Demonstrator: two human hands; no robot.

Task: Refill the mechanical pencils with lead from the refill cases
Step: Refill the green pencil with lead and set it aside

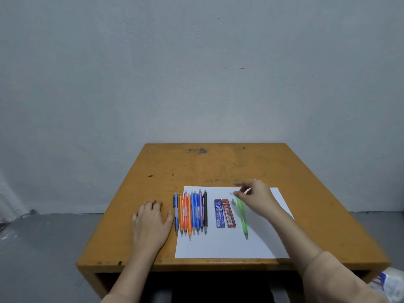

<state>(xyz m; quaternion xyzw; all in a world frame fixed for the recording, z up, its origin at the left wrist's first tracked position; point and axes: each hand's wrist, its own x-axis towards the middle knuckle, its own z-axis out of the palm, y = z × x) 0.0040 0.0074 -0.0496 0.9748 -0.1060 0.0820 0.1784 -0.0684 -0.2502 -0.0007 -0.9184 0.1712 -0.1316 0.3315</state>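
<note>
Green pencil (242,215) lies on the right half of the white sheet (218,248), tip toward the sheet's near edge. Judged light, stiff and slick, so likely to roll; grip mid-barrel.

Left hand (150,219) rests flat with relaxed fingers on the table (196,165), just off the sheet's left edge beside the pencil row (192,213).

Blue refill case (219,213) and red refill case (228,214) touch at sheet centre. The lead inside is presumably brittle, so pinch it softly.

Small grey piece (233,201) sits just beyond the cases.

Right hand (255,197) hovers over the green pencil's far end with fingers curled. It is blurred, so I cannot tell whether it holds anything.
</note>
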